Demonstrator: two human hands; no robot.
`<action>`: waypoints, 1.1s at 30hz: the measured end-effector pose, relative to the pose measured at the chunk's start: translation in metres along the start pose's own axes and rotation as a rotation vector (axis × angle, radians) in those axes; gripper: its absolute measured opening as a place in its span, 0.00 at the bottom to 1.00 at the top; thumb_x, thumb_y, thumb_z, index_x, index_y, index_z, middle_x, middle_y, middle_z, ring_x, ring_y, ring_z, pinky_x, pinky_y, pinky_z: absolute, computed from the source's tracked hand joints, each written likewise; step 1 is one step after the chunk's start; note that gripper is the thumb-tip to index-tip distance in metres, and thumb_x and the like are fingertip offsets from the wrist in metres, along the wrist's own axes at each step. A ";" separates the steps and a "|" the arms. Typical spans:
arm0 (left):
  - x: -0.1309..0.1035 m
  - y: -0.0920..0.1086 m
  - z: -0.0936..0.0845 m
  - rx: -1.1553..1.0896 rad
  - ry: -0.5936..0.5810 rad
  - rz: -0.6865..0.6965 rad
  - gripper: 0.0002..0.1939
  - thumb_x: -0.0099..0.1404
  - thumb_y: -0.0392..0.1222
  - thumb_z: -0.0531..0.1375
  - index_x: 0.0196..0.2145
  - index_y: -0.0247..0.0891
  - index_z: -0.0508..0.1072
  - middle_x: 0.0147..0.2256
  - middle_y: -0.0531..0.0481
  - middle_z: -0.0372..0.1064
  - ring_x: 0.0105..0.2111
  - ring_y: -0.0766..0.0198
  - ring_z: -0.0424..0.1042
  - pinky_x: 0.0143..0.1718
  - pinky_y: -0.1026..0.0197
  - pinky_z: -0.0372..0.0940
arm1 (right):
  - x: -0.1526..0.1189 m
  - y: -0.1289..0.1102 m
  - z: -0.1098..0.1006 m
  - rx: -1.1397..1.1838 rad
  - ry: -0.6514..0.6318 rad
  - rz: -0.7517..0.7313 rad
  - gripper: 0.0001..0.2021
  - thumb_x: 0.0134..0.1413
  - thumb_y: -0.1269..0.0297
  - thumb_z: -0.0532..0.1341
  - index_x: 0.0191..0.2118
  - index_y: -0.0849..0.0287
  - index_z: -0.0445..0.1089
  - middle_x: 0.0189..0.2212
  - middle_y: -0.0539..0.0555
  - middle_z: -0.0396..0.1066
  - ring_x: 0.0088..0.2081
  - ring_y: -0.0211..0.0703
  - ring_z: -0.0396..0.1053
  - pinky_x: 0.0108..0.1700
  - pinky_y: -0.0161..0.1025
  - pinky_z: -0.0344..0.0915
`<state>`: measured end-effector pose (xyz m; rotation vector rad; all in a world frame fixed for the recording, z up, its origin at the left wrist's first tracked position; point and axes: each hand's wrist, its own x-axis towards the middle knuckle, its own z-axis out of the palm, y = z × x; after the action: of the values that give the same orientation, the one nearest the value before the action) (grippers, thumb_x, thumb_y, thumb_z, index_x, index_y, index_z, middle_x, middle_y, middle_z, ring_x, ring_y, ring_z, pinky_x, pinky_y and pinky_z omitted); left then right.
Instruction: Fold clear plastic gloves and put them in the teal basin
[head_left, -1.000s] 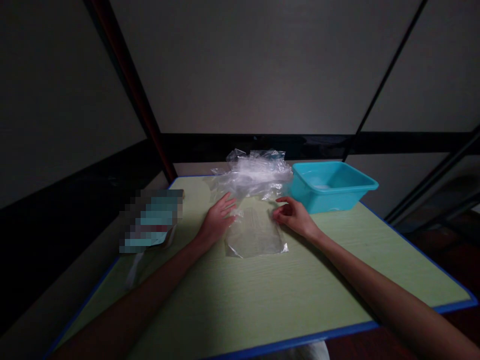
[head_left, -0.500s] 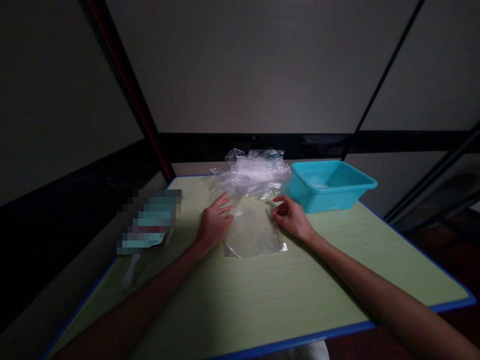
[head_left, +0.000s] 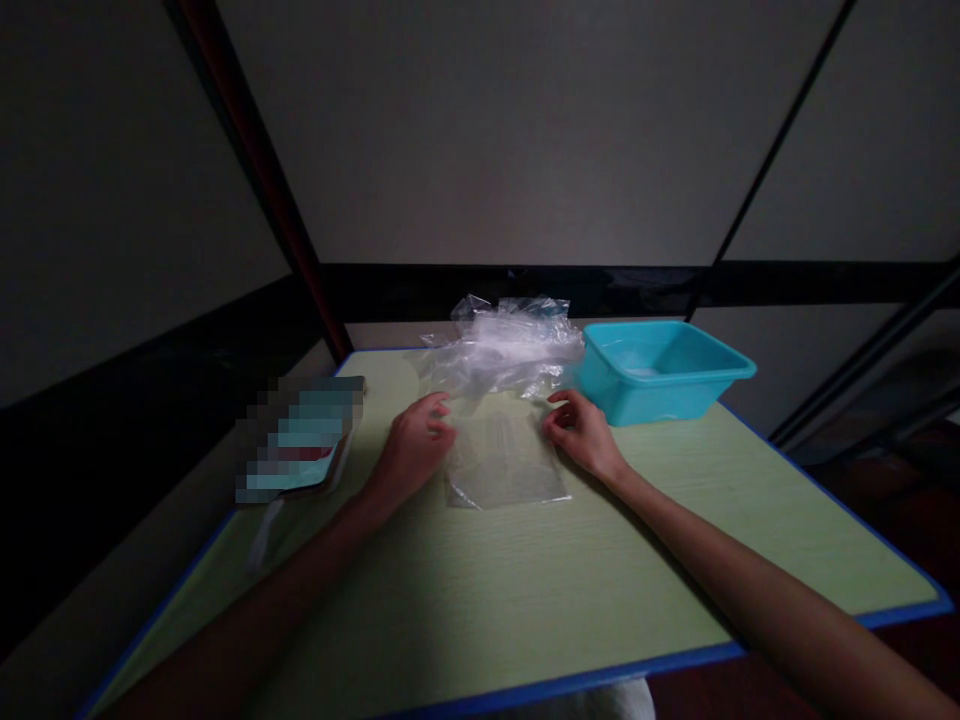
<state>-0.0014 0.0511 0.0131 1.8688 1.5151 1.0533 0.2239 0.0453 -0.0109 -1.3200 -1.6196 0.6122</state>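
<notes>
A clear, flat plastic bag (head_left: 508, 465) lies on the table between my hands. At its upper left edge, my left hand (head_left: 414, 440) has loosely bent fingers with a gap between thumb and forefinger. My right hand (head_left: 581, 432) is at the opposite edge, its thumb and curled fingers closed on the side of the bag, the forefinger lifted a little. Just beyond both hands sits a crumpled heap of clear plastic bags (head_left: 510, 345).
A turquoise plastic basin (head_left: 649, 395) stands at the back right, close to my right hand. On the left lies a partly blurred, pale-green packet (head_left: 307, 440), with a whitish strip (head_left: 262, 535) beside it. Blue edging (head_left: 637, 668) borders the light green table (head_left: 480, 600); panelled walls rise behind.
My left hand has drawn slightly left, and its spread fingers are now more bent. The near edge of the bag lies flatter. My right hand has barely moved.
</notes>
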 end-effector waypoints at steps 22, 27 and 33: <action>-0.037 0.012 -0.031 -0.285 -0.381 -0.377 0.27 0.47 0.44 0.60 0.44 0.37 0.57 0.24 0.56 0.63 0.26 0.62 0.71 0.16 0.70 0.55 | -0.001 -0.002 0.000 -0.049 -0.011 -0.019 0.12 0.40 0.72 0.55 0.36 0.61 0.60 0.21 0.48 0.67 0.23 0.37 0.66 0.28 0.34 0.63; -0.042 0.012 -0.025 -0.372 -0.334 -0.405 0.28 0.44 0.44 0.61 0.43 0.37 0.57 0.23 0.58 0.61 0.26 0.63 0.69 0.16 0.70 0.54 | -0.001 -0.001 0.000 -0.061 -0.003 -0.034 0.12 0.40 0.72 0.55 0.36 0.61 0.60 0.21 0.48 0.67 0.23 0.37 0.66 0.28 0.34 0.63; -0.042 0.005 -0.018 -0.489 -0.393 -0.427 0.28 0.45 0.43 0.62 0.44 0.39 0.57 0.25 0.58 0.61 0.27 0.65 0.69 0.18 0.70 0.56 | -0.001 -0.003 0.000 -0.059 -0.004 -0.033 0.12 0.40 0.73 0.55 0.36 0.61 0.60 0.21 0.48 0.67 0.23 0.38 0.66 0.28 0.33 0.62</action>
<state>-0.0165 0.0082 0.0172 1.2490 1.2115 0.7179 0.2222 0.0430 -0.0088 -1.3327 -1.6707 0.5509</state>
